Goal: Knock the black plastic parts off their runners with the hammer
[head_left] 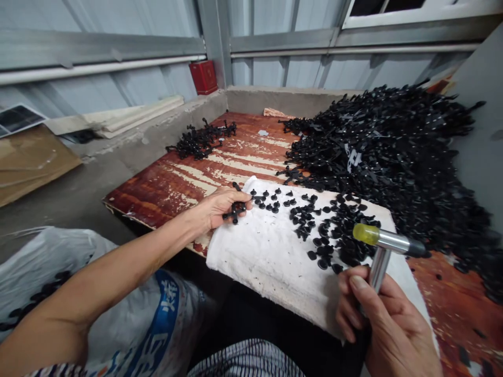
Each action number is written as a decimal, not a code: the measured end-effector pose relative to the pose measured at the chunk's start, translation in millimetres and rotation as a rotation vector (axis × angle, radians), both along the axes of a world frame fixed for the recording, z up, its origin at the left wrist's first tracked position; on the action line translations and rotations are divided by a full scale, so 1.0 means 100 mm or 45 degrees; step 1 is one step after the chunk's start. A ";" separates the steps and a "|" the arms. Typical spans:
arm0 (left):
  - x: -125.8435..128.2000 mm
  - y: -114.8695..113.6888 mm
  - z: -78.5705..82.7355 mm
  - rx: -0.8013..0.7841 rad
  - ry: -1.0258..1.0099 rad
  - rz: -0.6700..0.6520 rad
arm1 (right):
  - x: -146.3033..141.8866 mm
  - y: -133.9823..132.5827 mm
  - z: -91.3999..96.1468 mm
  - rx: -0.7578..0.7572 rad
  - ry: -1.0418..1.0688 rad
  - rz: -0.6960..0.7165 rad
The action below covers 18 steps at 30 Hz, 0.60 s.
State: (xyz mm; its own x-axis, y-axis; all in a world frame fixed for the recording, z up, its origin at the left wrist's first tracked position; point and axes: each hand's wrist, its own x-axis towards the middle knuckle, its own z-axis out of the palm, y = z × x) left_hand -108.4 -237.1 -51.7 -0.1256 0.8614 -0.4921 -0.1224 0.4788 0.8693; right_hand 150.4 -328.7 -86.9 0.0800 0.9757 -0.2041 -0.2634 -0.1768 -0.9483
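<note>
The right hand [387, 319] is closed tight around the steel handle of a small hammer [387, 241]. The hammer has a yellow tip at one end and a black tip at the other. It looks stiff and a bit heavy, and it is best held by the handle. A white sack [118, 283] is seen under the left arm. The left hand [226, 209] is curled, and a black plastic piece [236, 210] with many small arms is pinched in its fingers. This piece looks light and stiff, and it may snap at its thin arms, so it is best held by the middle. A white cloth [267, 262] is laid between the hands, and small black caps [314, 230] are spread over it. The hammer is held just over the right side of the caps. Past the cloth, a red board [188, 193] with worn paint is seen. A small pile of black pieces [200, 141] lies on it, and a huge heap of black pieces [385, 157] lies to the right. Far off, a red box [203, 77] is fixed to a metal wall [98, 47].
</note>
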 end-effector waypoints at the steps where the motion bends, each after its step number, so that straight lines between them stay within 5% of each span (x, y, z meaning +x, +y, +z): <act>1: -0.01 0.01 -0.01 -0.020 -0.003 0.015 | 0.00 0.00 -0.01 -0.010 -0.008 -0.004; 18: -0.03 0.10 -0.09 -0.075 -0.049 0.005 | 0.02 0.00 -0.05 -0.070 -0.107 -0.047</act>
